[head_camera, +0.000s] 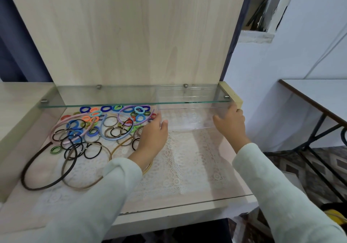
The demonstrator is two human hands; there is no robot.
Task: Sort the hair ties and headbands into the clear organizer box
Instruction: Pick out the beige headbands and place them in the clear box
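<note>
The clear organizer box [187, 118] stands at the back right of the dresser top, partly under a glass shelf. My left hand [153, 136] holds its left end, thumb at the near left corner. My right hand [231, 121] grips its right end. A heap of colourful hair ties [93, 124] lies to the left, mixed with thin black and brown elastics. Pink, blue and purple headbands [120, 128] cross the heap. Two large dark and brown headbands [47, 165] lie in front of it.
The glass shelf [112, 96] on metal pegs overhangs the back of the surface, low above the box. A white lace mat [178, 167] lies under glass on the dresser top. A wooden side wall [22, 126] bounds the left. A table [319, 96] stands to the right.
</note>
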